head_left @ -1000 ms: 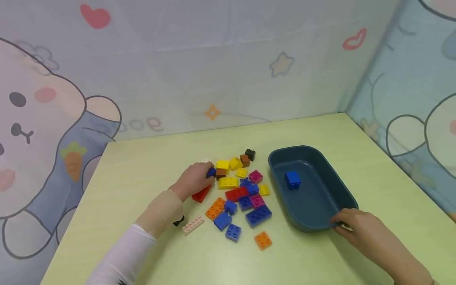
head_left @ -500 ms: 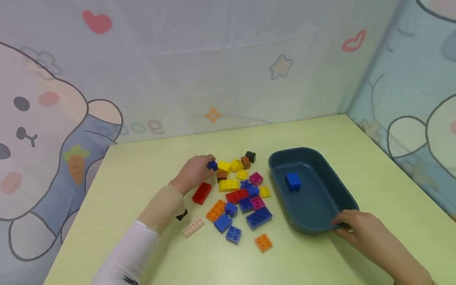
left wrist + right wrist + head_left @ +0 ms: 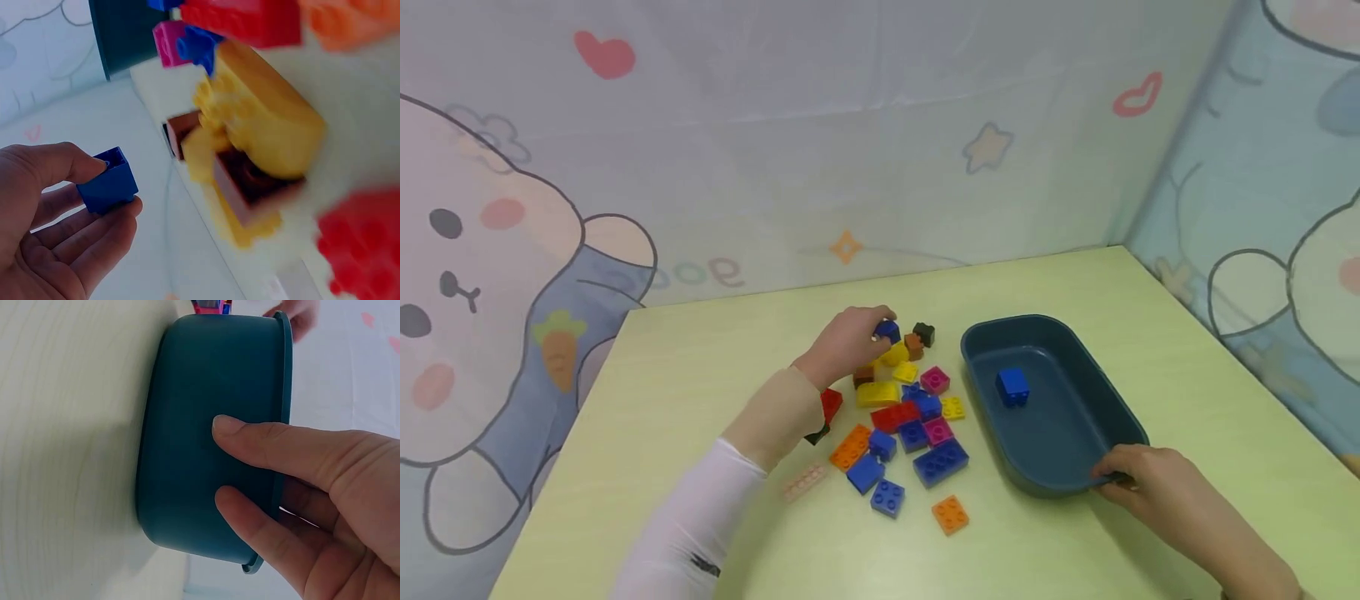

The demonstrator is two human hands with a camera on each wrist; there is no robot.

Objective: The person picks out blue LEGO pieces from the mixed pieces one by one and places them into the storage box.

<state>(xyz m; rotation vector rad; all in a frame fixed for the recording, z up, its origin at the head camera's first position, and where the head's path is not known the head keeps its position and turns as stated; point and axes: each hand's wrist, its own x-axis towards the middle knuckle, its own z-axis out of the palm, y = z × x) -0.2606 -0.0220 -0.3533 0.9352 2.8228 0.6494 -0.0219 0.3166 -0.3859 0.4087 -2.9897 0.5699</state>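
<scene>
Between the thumb and fingers of my left hand is a blue toy brick, held above the far part of the brick pile. Below it in the head view lie a yellow brick and a brown brick. My right hand grips the near right rim of a dark teal bin; in the right wrist view the thumb and one finger lie on its outer wall, the other fingers over the rim. One blue brick sits inside the bin.
Several loose bricks spread left of the bin, among them a long blue brick, an orange one, a pale pink one and a red one. A printed cloth wall rises behind the table.
My left hand has lifted the blue brick from beside the pile and carried it right and away from me. My right hand stays on the bin's rim.
</scene>
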